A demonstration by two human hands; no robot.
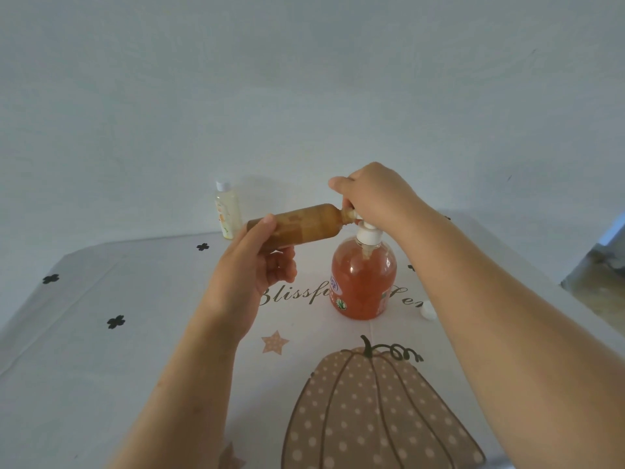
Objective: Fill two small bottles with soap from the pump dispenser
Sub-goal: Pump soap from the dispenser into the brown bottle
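Well, from my remote seat I see the left hand (257, 265) gripping the small bottle (297, 228) at its base end, thumb on top and fingers curled underneath. The bottle lies nearly level above the table and looks amber-brown along its length. Its neck points right and meets the white nozzle of the pump dispenser (363, 282). The right hand (372, 194) sits on the pump head with its fingers curled down over it, hiding the top. The dispenser stands upright on the tablecloth (101, 367), its clear body holding orange soap. Just right of it a small white cap (426, 311) lies on the cloth, partly hidden behind my right forearm. The second small bottle (228, 211), pale and white-capped, stands upright at the table's far edge, well apart from both hands.
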